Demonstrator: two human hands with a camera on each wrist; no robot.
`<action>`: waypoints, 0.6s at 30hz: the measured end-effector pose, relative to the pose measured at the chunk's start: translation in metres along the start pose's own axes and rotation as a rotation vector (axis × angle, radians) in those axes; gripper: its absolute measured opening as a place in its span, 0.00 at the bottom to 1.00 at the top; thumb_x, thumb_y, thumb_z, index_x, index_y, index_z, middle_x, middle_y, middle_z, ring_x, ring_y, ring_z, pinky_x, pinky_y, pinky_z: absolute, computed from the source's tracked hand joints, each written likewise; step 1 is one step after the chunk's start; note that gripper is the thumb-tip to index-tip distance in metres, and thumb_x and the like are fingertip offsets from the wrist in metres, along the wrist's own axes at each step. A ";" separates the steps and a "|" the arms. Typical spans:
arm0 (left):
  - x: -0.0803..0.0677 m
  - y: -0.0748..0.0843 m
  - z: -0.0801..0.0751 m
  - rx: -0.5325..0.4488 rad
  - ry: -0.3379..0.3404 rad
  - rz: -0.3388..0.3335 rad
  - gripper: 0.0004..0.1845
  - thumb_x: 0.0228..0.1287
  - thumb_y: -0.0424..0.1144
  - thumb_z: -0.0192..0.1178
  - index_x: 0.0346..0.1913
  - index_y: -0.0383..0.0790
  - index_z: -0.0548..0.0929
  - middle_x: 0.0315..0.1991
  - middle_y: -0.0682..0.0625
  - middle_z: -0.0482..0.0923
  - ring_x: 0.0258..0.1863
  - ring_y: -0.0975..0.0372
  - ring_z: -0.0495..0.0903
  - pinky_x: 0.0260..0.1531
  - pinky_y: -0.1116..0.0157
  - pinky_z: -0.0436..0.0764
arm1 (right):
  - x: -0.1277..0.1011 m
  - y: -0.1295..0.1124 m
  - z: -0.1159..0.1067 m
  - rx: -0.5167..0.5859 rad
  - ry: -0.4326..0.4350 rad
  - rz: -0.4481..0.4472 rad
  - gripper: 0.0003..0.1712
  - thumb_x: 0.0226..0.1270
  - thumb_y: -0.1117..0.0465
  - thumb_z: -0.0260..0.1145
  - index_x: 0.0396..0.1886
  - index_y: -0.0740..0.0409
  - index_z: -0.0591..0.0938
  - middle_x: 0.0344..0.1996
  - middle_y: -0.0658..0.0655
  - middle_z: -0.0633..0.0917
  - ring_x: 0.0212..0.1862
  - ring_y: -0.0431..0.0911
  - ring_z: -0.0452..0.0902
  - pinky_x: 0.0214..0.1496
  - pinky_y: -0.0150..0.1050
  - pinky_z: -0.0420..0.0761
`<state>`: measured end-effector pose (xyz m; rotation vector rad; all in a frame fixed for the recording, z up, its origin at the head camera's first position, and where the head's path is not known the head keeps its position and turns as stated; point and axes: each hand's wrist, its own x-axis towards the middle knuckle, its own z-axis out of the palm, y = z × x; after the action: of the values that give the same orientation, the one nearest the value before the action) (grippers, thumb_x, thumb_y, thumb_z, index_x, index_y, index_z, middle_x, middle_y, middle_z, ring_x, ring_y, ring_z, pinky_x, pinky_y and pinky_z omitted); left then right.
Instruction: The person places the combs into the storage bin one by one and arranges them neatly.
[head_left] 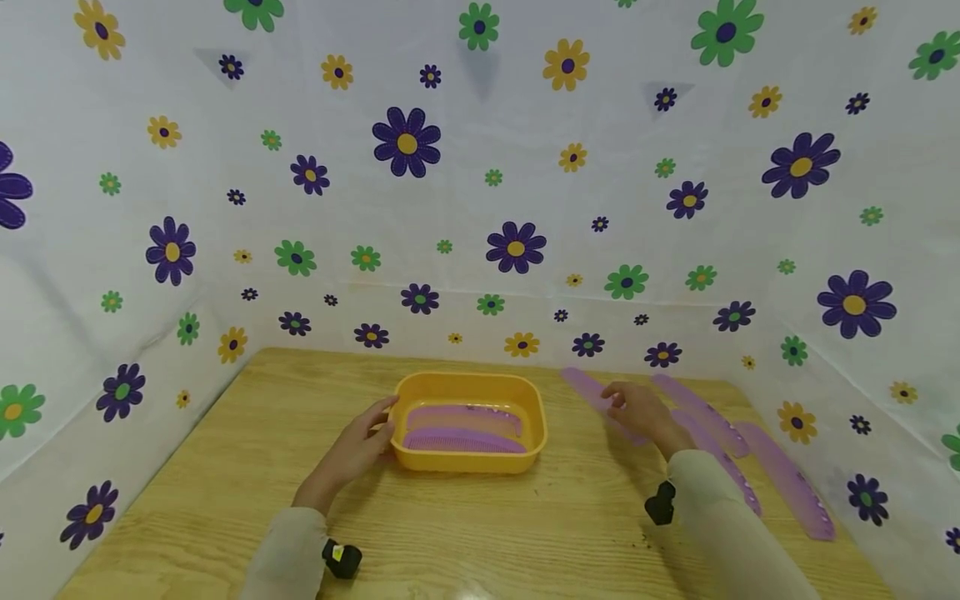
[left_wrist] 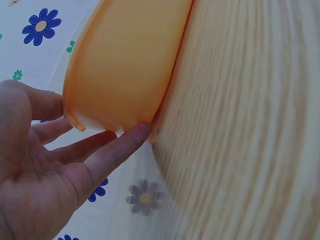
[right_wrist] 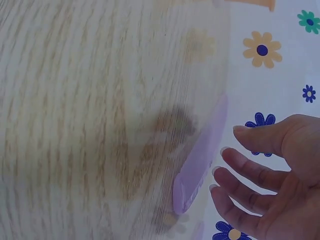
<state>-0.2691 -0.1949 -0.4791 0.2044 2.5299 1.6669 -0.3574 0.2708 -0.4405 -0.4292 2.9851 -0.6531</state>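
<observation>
A yellow plastic basin (head_left: pixel 468 462) stands on the table with two purple combs (head_left: pixel 465 442) lying inside it. The left hand (head_left: pixel 356 450) rests its fingertips and thumb against the basin's left end; in the left wrist view its fingers (left_wrist: pixel 117 152) reach along the outer wall, fairly straight. Over a loose purple comb (head_left: pixel 581 383) hovers the right hand (head_left: pixel 641 412), partly covering it in the head view. The right wrist view has a gap between those loosely bent fingers (right_wrist: pixel 250 175) and the comb, and nothing is held.
Right of the right hand lie three more purple combs, a far one (head_left: pixel 697 408), a middle one (head_left: pixel 720 458) partly behind the forearm and a near one (head_left: pixel 787 483). White flower-printed cloth (head_left: pixel 480 200) walls in the wooden table (head_left: pixel 480 533) at the back and sides.
</observation>
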 end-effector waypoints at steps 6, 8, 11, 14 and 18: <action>0.000 0.001 -0.001 -0.008 -0.002 -0.001 0.28 0.85 0.37 0.44 0.82 0.42 0.56 0.76 0.29 0.62 0.69 0.36 0.73 0.57 0.52 0.87 | 0.002 0.003 0.000 0.008 -0.003 0.029 0.19 0.71 0.69 0.62 0.60 0.69 0.79 0.51 0.75 0.84 0.53 0.68 0.81 0.56 0.64 0.83; 0.000 0.002 -0.001 -0.008 -0.005 0.005 0.28 0.84 0.37 0.44 0.82 0.42 0.56 0.76 0.28 0.62 0.69 0.36 0.74 0.56 0.52 0.87 | 0.003 0.005 0.000 0.013 0.010 0.029 0.19 0.72 0.68 0.61 0.60 0.70 0.79 0.53 0.76 0.83 0.54 0.69 0.81 0.57 0.64 0.83; -0.001 0.002 -0.002 -0.013 -0.015 0.019 0.28 0.84 0.36 0.44 0.82 0.40 0.56 0.75 0.27 0.62 0.68 0.36 0.74 0.55 0.51 0.88 | 0.004 0.006 0.000 0.016 0.040 0.017 0.19 0.72 0.68 0.61 0.60 0.71 0.79 0.55 0.77 0.83 0.56 0.70 0.80 0.58 0.65 0.83; 0.000 0.002 -0.002 -0.018 -0.011 0.013 0.28 0.84 0.36 0.44 0.82 0.41 0.56 0.76 0.28 0.62 0.68 0.36 0.75 0.55 0.51 0.88 | 0.006 0.007 0.000 0.010 0.057 0.019 0.19 0.71 0.68 0.62 0.59 0.71 0.80 0.56 0.77 0.82 0.57 0.71 0.79 0.59 0.65 0.82; 0.000 0.001 -0.002 -0.008 -0.008 0.007 0.28 0.84 0.37 0.44 0.82 0.41 0.56 0.76 0.28 0.61 0.68 0.36 0.74 0.55 0.52 0.88 | 0.009 0.010 0.002 0.002 0.050 0.029 0.19 0.72 0.68 0.62 0.59 0.71 0.80 0.56 0.77 0.82 0.57 0.71 0.79 0.59 0.65 0.81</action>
<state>-0.2692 -0.1966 -0.4776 0.2193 2.5186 1.6752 -0.3688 0.2758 -0.4462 -0.3742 3.0313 -0.6749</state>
